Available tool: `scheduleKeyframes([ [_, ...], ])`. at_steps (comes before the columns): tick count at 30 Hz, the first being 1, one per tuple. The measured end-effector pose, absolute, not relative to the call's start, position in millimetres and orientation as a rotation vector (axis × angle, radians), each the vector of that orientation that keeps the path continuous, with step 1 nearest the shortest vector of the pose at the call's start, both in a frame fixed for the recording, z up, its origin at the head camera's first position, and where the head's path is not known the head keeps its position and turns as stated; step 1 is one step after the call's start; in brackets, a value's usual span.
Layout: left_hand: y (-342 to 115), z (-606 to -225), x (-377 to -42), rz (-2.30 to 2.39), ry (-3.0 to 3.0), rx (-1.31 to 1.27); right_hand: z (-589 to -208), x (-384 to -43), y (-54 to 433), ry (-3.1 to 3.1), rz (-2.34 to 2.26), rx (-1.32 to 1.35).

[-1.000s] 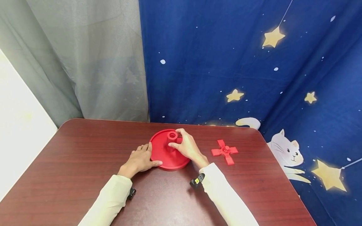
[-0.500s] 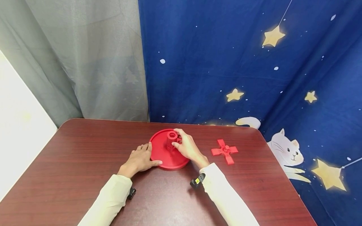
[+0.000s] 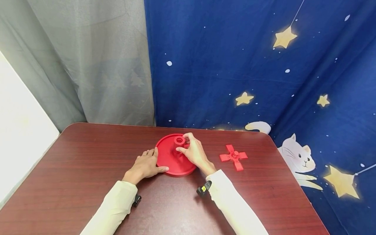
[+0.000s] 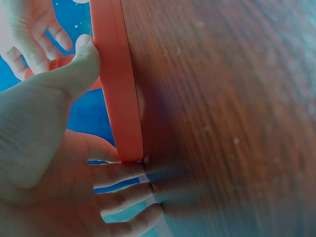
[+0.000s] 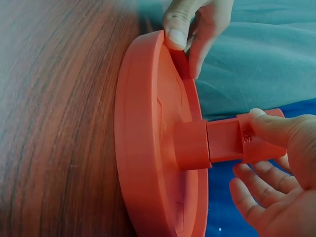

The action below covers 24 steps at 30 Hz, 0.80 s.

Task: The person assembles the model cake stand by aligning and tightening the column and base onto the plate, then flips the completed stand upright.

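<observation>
A red round base (image 3: 165, 156) with a raised rim lies on the table. From its middle rises a short red post (image 5: 191, 145), topped by a red tube (image 5: 261, 148) with raised marks on its side. My right hand (image 3: 195, 150) holds this tube from the right, thumb on the near side and index finger at the far side. At the left edge of the base my left hand (image 3: 145, 164) rests with fairly straight fingers on the outside, thumb over the rim. A red cross-shaped piece (image 3: 235, 156) with a central stub lies to the right, touched by neither hand.
The brown wooden table (image 3: 88, 156) has a rounded far edge, with a grey curtain (image 3: 111, 65) and a blue star-patterned curtain (image 3: 205, 81) hanging behind it. Black wrist devices show under both pale sleeves.
My right thumb and index finger slid a little around the tube and back again. The left hand, the round base and the cross-shaped piece have stayed in place.
</observation>
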<state>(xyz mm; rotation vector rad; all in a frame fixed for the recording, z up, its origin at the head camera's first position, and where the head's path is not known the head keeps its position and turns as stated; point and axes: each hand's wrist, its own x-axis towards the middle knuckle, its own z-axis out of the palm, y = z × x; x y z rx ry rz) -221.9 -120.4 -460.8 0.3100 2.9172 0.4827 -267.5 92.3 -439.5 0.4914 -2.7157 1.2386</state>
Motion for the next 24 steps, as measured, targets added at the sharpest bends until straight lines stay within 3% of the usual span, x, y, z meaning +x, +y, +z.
scheduleKeyframes([
  [8,-120.2,-459.7,-222.1,0.482,2.907,0.303,-439.6,-266.4,97.3,-2.732,1.336,0.613],
  [24,-120.3,-459.2,-222.6,0.486,2.902,0.298,-444.0,-267.0,94.2,-2.71,1.333,0.483],
])
